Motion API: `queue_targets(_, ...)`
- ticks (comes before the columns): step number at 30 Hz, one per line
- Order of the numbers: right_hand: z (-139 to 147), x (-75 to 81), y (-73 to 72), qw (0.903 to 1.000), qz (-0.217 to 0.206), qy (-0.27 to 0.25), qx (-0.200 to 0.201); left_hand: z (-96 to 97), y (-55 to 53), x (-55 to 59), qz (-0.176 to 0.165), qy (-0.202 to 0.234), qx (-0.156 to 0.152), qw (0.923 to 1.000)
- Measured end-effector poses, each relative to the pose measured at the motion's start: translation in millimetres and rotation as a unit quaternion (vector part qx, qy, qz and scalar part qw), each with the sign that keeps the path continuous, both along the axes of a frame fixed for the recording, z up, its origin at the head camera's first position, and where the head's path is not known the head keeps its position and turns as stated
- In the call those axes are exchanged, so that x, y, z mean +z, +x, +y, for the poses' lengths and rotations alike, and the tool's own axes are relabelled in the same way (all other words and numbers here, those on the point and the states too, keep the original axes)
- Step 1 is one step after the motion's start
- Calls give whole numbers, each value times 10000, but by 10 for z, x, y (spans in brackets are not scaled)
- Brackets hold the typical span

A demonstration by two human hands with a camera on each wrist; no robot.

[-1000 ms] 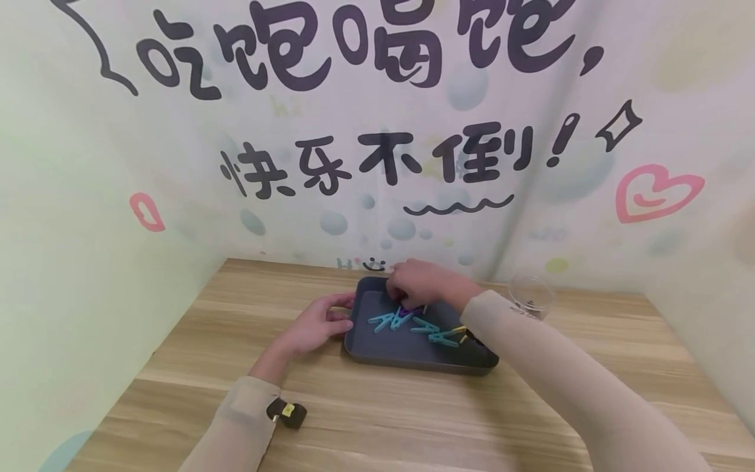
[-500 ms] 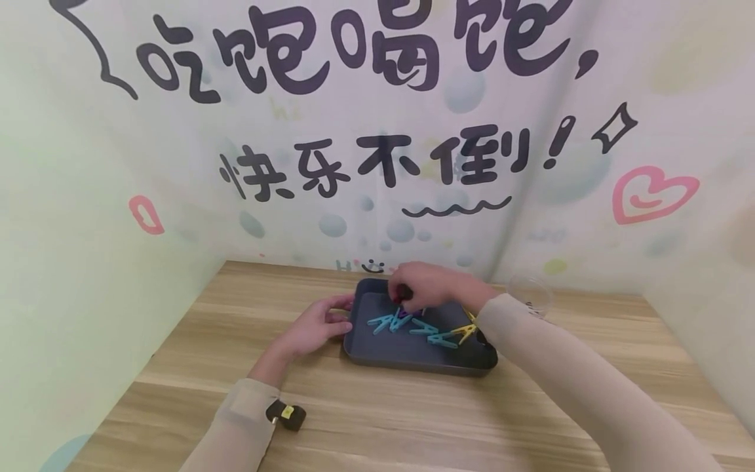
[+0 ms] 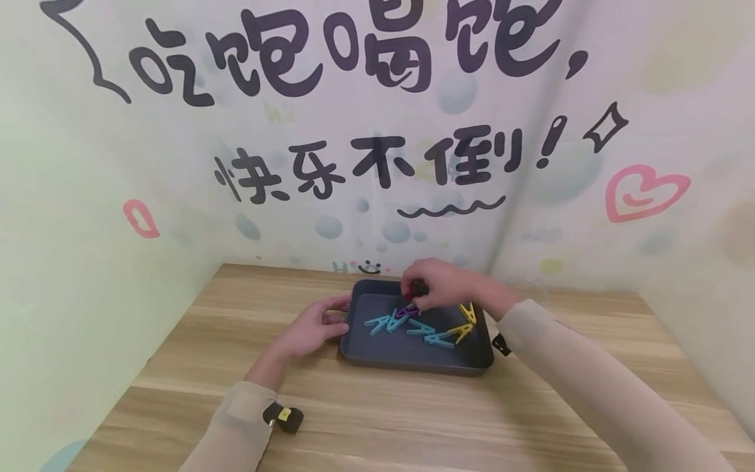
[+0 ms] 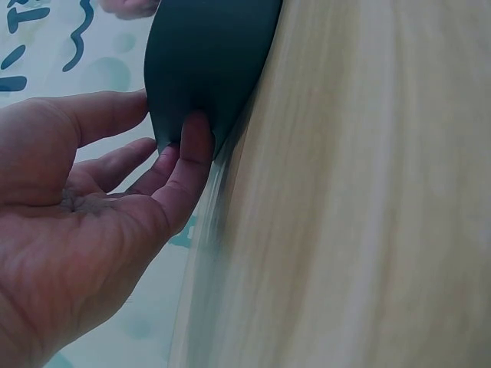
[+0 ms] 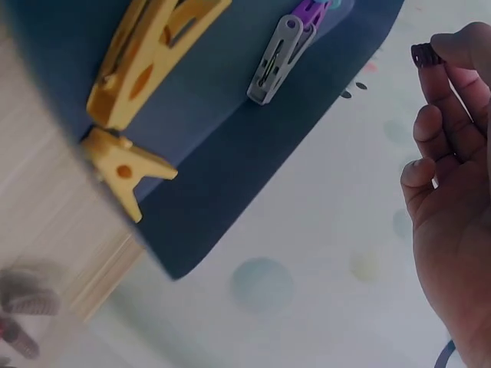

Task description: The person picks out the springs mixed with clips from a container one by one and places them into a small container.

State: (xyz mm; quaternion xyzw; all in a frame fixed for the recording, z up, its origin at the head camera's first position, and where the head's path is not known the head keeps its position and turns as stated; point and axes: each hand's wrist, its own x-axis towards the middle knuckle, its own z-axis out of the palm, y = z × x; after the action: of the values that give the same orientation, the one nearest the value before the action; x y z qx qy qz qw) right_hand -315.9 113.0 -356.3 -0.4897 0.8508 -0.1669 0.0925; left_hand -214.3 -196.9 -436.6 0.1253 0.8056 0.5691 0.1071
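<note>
In the head view, my left hand point(image 3: 312, 329) rests its fingertips and thumb against the left end of a dark grey tray point(image 3: 377, 359). The left wrist view shows the thumb on the tray's outer wall point(image 4: 211, 54). My right hand point(image 3: 442, 283) is above the tray's back edge. Between thumb and fingers it pinches a small dark ribbed clip point(image 5: 426, 55), mostly covered by the fingertips. Inside the tray lie several teal clothespins point(image 3: 421, 327), a purple clothespin point(image 3: 406, 312), yellow clothespins point(image 3: 468, 313) and a grey clothespin point(image 5: 276, 61).
The tray stands on a wood-grain table point(image 3: 377, 419) near a printed wall cloth point(image 3: 377, 229). A clear cup point(image 3: 533, 288) stands behind the right forearm, mostly hidden. Blurred dark brown pieces point(image 5: 29, 295) appear at the right wrist view's lower left.
My right hand lifts from inside the tray and shifts right, with the small dark clip in its fingers. More of the purple and yellow clothespins shows. The left hand stays at the tray.
</note>
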Motion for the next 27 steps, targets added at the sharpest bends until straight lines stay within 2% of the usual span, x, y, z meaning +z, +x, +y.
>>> queue_targets(7,200,34,33,9984,-166,-447,-289,8,13,5,-86,229,-79,9997)
queue_targets(22,608,102,71,9924,-99,-1115,-503,4,19,8,-69,236,-121,9996)
queue_targets(27,765,115,112,9893,-117,-1241,-753,8,12,0,-78,276,-114,9995)
